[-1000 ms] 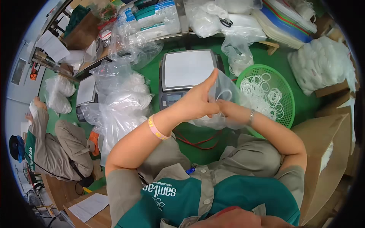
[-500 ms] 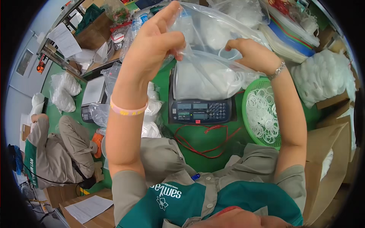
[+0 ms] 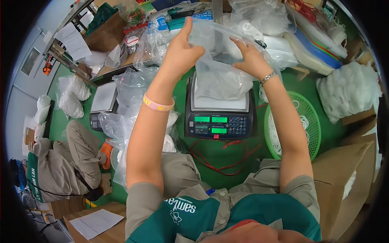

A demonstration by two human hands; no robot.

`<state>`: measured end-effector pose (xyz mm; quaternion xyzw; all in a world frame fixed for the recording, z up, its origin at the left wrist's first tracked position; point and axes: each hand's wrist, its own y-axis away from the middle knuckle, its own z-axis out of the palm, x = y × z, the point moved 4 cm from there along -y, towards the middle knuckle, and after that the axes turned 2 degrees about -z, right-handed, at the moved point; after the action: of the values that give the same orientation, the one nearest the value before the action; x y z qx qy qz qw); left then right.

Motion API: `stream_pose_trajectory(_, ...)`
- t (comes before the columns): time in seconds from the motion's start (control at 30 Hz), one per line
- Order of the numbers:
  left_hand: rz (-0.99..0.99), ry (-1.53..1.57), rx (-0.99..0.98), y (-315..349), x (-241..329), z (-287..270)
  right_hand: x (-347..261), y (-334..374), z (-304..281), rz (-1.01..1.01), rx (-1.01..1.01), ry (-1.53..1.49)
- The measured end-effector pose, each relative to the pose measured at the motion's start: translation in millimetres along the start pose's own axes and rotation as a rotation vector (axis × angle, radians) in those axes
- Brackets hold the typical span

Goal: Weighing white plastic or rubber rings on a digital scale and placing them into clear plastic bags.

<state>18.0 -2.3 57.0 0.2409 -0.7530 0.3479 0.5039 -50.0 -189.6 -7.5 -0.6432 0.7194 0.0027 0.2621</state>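
Note:
A clear plastic bag (image 3: 223, 79) stands on the metal plate of a black counting scale (image 3: 219, 124), its mouth spread upward between my hands. My left hand (image 3: 180, 50) holds the bag's left edge, index finger pointing up and thumb stretched to the right. On the other side, my right hand (image 3: 252, 60) is at the bag's mouth with fingers and thumb apart; nothing shows between them. White plastic rings (image 3: 274, 127) lie in a green mesh basket (image 3: 314, 139), partly hidden by my right forearm. Green figures glow on the scale's displays.
Red string (image 3: 210, 162) lies before the scale. A second scale (image 3: 104, 97) and loose clear bags (image 3: 133, 93) are at the left, near a seated co-worker (image 3: 60, 170). Filled white bags (image 3: 348, 93) and an open carton (image 3: 344, 178) stand at the right.
My right hand has shifted up and left; the ring seen between its fingers no longer shows there. The bag covers less of the scale plate. The displays, dim before, are lit green.

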Motion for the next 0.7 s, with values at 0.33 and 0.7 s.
stream_pose_trajectory(0.33, -0.026, -0.144, -0.133, 5, -32, 26, 30, -3, 30, -0.015, -0.112, -0.213)
stream_pose_trajectory(0.7, 0.242, -0.408, 0.028, 5, -34, 15, 10, -2, 12, -0.010, -0.176, -0.454)
